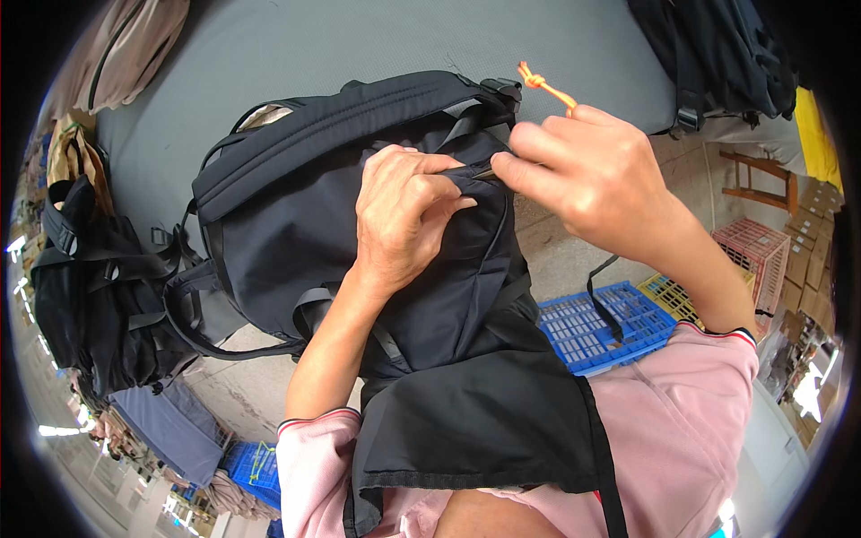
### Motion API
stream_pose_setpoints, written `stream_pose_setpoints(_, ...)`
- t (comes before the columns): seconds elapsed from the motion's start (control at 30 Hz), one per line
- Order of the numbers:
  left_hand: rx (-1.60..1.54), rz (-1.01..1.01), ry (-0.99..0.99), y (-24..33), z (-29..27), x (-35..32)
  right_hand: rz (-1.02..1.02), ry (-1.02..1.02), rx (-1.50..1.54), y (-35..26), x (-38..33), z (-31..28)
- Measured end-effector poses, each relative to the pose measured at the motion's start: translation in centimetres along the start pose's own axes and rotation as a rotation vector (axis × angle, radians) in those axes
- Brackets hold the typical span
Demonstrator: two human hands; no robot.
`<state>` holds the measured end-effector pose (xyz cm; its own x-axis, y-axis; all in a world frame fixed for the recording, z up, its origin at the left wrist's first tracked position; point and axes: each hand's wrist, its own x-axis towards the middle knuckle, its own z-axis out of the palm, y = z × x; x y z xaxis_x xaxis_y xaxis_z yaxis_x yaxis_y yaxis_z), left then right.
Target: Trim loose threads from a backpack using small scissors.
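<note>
Grey padding covers the table (269, 54) under a black backpack (296, 224), with crates and stacked boxes on the concrete floor beyond. At the bag's upper edge, the left hand's fingers (448, 193) are clenched on a fold of the black fabric, pinching it taut just beside the other hand. The right hand's fingertips (502, 166) are closed on something small and dark at that same seam, most likely a zip pull or a little tool; what it is cannot be told. An orange knotted cord (538, 85) sticks up behind the right hand (592, 179), seemingly held in its grip.

Outward from there, the left hand (404, 220) lies across the bag's front panel, and both pink sleeves come in from below. The backpack stands on the table edge against the person's body, straps hanging loose, with a black apron (484, 421) below it. The seam work looks mid-way: the fabric is gathered and held, though whether the opening there is shut or open is hidden by the fingers. Other black bags (90, 296) lie at the left and far right, and blue crates (601, 323) sit below.
</note>
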<state>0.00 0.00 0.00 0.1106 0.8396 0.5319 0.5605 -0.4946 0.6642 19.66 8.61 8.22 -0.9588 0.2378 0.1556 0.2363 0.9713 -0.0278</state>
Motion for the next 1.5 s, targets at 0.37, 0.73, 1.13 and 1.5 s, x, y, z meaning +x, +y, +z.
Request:
stream_pose_setpoints(0.37, -0.015, -0.013, 0.039, -0.2, 0.2, -0.3, 0.548, 0.147, 1.021, -0.4, 1.6, 3.6)
stream_pose_setpoints(0.73, -0.011, -0.017, 0.051, -0.6, 0.5, -0.4, 0.679, 0.016, 1.281, 0.2, -0.3, 3.3)
stream_pose_setpoints(1.13, -0.028, -0.073, 0.012, -0.5, 0.3, 0.1, 0.602, 0.173, 0.517, -1.3, -1.1, 2.3)
stream_pose_setpoints(1.5, 0.025, -0.018, -0.001, -0.5, 0.4, 0.0, 1.118, 0.423, 1.535, -2.0, -2.8, 5.1)
